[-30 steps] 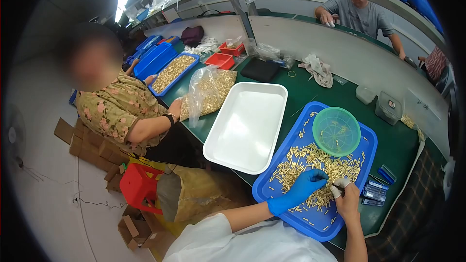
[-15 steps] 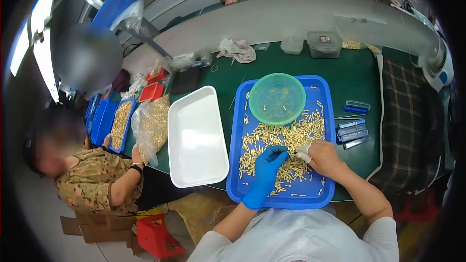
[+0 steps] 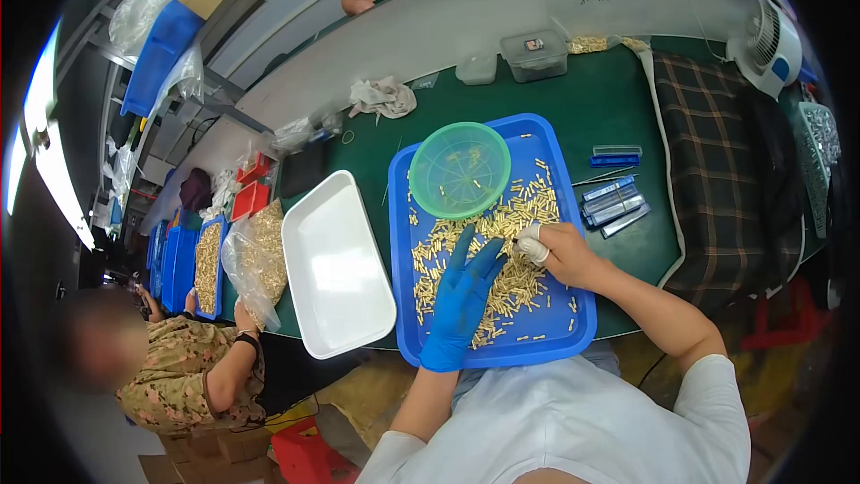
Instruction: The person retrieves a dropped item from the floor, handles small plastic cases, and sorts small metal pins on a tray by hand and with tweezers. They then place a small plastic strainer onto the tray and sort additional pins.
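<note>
My left hand (image 3: 460, 298), in a blue glove, lies over the small brass-coloured metal pins (image 3: 528, 206) heaped in a blue tray (image 3: 587, 309). Its fingers are stretched out and apart, with nothing visible in them. Just to its right, my right hand (image 3: 566, 255) is above the same heap, with white finger covers on its thumb and fingertips. Those fingers are pressed together, and whatever they may hold is hidden. A round green mesh basket (image 3: 461, 161) sits at the far end of the tray, with a few pins in it.
Left of the tray stands a white tray (image 3: 336, 260). Blue-and-clear cases (image 3: 614, 206) lie to the right, near a checked cloth (image 3: 708, 170) and a fan (image 3: 769, 45). At left, a co-worker (image 3: 197, 363) reaches toward a bag of pins (image 3: 264, 251).
My left hand has gone from curled fingers to stretched, spread ones. My right hand stays close beside it, fingers still together. The camera view has turned, shifting the scene left.
</note>
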Motion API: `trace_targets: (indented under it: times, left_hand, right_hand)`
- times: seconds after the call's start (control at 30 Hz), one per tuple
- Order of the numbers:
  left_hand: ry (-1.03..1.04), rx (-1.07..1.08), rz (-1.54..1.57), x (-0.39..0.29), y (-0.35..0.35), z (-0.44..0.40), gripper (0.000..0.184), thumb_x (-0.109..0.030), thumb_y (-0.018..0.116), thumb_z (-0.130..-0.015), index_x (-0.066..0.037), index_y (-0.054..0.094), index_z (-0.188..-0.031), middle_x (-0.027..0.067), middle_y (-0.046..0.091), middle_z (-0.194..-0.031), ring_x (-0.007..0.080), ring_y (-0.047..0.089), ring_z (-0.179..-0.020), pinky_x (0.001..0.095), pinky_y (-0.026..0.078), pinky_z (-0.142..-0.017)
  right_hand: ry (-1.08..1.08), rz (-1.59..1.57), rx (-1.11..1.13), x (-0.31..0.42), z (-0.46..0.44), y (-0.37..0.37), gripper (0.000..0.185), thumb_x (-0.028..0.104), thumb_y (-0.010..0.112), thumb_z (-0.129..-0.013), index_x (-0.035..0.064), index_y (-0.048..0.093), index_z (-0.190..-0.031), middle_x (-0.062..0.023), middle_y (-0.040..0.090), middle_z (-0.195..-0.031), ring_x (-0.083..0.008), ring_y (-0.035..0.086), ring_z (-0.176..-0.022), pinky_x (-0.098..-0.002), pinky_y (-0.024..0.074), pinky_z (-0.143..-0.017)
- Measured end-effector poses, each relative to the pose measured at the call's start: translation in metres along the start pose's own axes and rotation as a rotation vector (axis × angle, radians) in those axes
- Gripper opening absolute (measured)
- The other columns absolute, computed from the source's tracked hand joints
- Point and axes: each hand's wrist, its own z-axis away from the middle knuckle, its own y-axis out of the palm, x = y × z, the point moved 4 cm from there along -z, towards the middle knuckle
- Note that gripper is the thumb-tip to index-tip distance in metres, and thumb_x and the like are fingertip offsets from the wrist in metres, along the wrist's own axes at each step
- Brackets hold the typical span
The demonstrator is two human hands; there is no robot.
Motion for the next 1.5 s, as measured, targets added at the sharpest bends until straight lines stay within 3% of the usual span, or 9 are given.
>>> trace_targets:
  times: [0.07,0.17,0.3,0.6,0.7,1.0,1.1,1.23,1.5]
  left_hand:
    - [-0.002,0.072,0.125,-0.004,0.004,0.001,0.068,-0.035,0.057,-0.088,-0.007,0.026,-0.142,0.0181,0.043,-0.134,0.0270,0.040,-0.126,0.0387,0.033,-0.104]
    - [-0.083,0.178,0.201,-0.002,0.006,0.003,0.087,-0.060,0.047,-0.084,-0.009,0.011,-0.145,0.0208,0.024,-0.145,0.0291,0.022,-0.136,0.0431,0.022,-0.109]
    - [-0.053,0.058,0.279,-0.005,0.007,0.001,0.092,-0.063,0.048,-0.081,-0.008,0.011,-0.145,0.0223,0.022,-0.146,0.0283,0.025,-0.135,0.0402,0.022,-0.110]
    - [-0.087,0.077,0.200,-0.003,0.011,0.001,0.091,-0.067,0.042,-0.081,-0.009,0.012,-0.145,0.0226,0.019,-0.147,0.0311,0.021,-0.136,0.0421,0.019,-0.110]
    - [-0.071,0.066,0.266,-0.003,0.010,0.000,0.091,-0.068,0.040,-0.082,-0.010,0.011,-0.145,0.0229,0.018,-0.147,0.0322,0.021,-0.136,0.0436,0.019,-0.110]
    - [-0.067,0.064,0.257,-0.003,0.008,-0.002,0.088,-0.068,0.037,-0.083,-0.012,0.011,-0.146,0.0219,0.018,-0.147,0.0329,0.019,-0.136,0.0454,0.017,-0.111]
    - [-0.067,0.121,0.304,-0.003,0.008,-0.001,0.082,-0.065,0.032,-0.086,-0.012,0.010,-0.146,0.0220,0.016,-0.148,0.0326,0.019,-0.137,0.0455,0.017,-0.111]
    - [-0.102,0.080,0.428,-0.002,0.009,0.002,0.067,-0.048,0.040,-0.093,-0.008,0.021,-0.143,0.0234,0.024,-0.144,0.0318,0.028,-0.133,0.0437,0.025,-0.109]
    - [-0.086,-0.121,-0.151,0.010,-0.026,0.002,0.045,-0.006,0.051,-0.090,-0.002,0.038,-0.133,0.0202,0.046,-0.131,0.0281,0.045,-0.123,0.0388,0.039,-0.101]
  right_hand:
    - [0.031,-0.037,-0.044,0.000,-0.002,-0.002,0.021,0.026,0.056,-0.088,0.0065,0.063,-0.088,-0.0133,0.061,-0.073,-0.0339,0.059,-0.064,-0.0415,0.0459,-0.057]
    - [-0.095,0.170,0.419,0.010,0.001,0.013,0.021,0.026,0.055,-0.089,0.0072,0.063,-0.091,-0.0146,0.062,-0.074,-0.0342,0.060,-0.065,-0.0406,0.0461,-0.056]
    - [0.084,-0.092,0.015,-0.001,-0.003,0.002,0.021,0.027,0.054,-0.090,0.0078,0.064,-0.091,-0.0146,0.062,-0.074,-0.0338,0.060,-0.067,-0.0400,0.0464,-0.057]
    - [0.013,0.165,0.339,0.010,0.000,0.015,0.024,0.030,0.055,-0.089,0.0074,0.064,-0.084,-0.0151,0.062,-0.073,-0.0344,0.060,-0.066,-0.0414,0.0465,-0.058]
    - [0.054,-0.095,-0.054,0.004,-0.002,0.006,0.025,0.031,0.054,-0.089,0.0077,0.064,-0.086,-0.0156,0.061,-0.071,-0.0353,0.060,-0.065,-0.0432,0.0460,-0.058]
    - [0.144,0.214,0.390,0.009,-0.002,0.014,0.028,0.030,0.051,-0.091,0.0045,0.062,-0.086,-0.0150,0.062,-0.072,-0.0347,0.060,-0.066,-0.0424,0.0469,-0.060]
    - [0.009,-0.174,0.086,0.008,-0.004,0.005,0.029,0.029,0.049,-0.093,0.0036,0.061,-0.085,-0.0152,0.062,-0.074,-0.0331,0.061,-0.066,-0.0408,0.0469,-0.060]
    - [0.102,-0.172,0.202,0.004,-0.003,0.014,0.027,0.026,0.047,-0.095,0.0039,0.061,-0.087,-0.0100,0.059,-0.064,-0.0226,0.060,-0.059,-0.0324,0.0454,-0.055]
    - [0.219,-0.292,0.374,0.012,0.001,0.016,0.029,0.030,0.052,-0.091,0.0043,0.061,-0.081,-0.0143,0.060,-0.065,-0.0303,0.059,-0.058,-0.0384,0.0455,-0.053]
